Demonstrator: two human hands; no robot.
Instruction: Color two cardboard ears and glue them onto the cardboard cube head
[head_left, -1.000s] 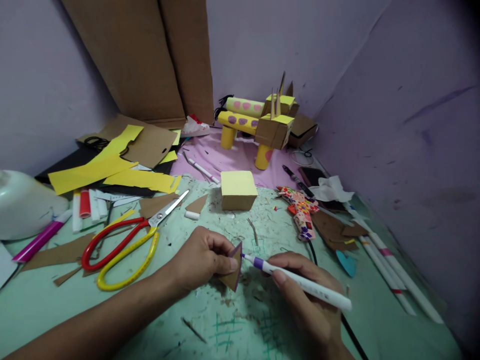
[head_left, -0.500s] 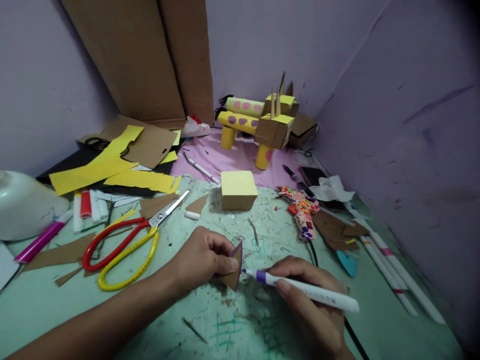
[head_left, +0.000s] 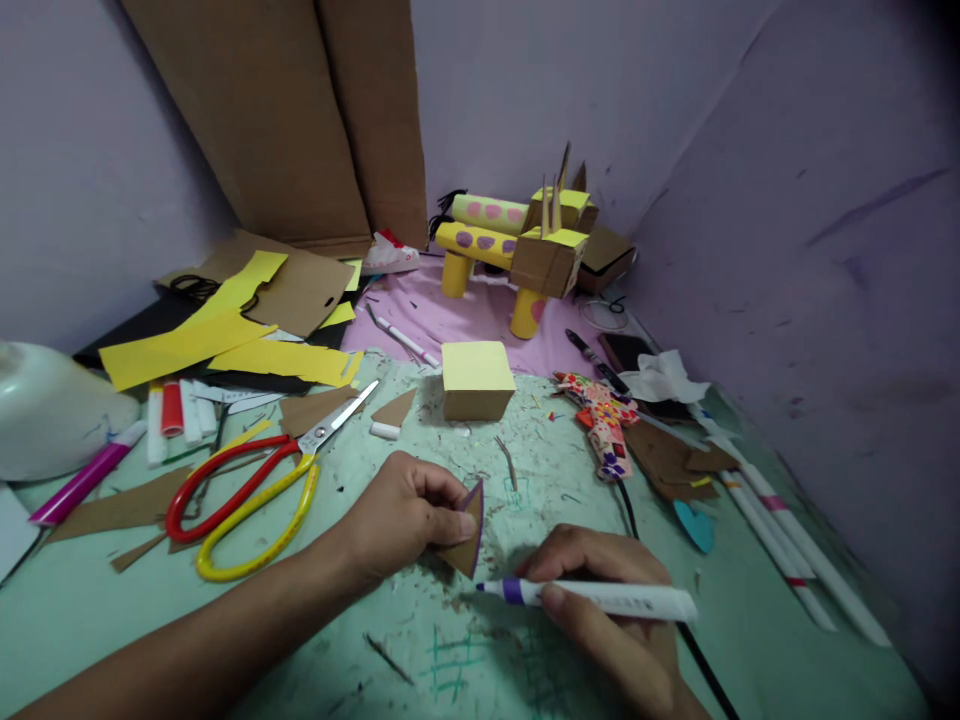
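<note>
Above our green table (head_left: pixel 337 670) we have our right hand (head_left: pixel 628 655) and left hand (head_left: pixel 409 512), the yellow-topped box (head_left: pixel 478 370) beyond them. Our right fingers pinch the white marker (head_left: pixel 619 600), its tip (head_left: pixel 481 587) just beside the small cardboard piece (head_left: pixel 466 550) that our left fingers and thumb pinch.

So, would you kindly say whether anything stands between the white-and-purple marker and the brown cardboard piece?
Nothing visible does: the marker in the right hand ends just below the cardboard piece in the left hand.

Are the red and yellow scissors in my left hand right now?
No, the scissors lie on the table while your left hand pinches a cardboard piece.
</note>
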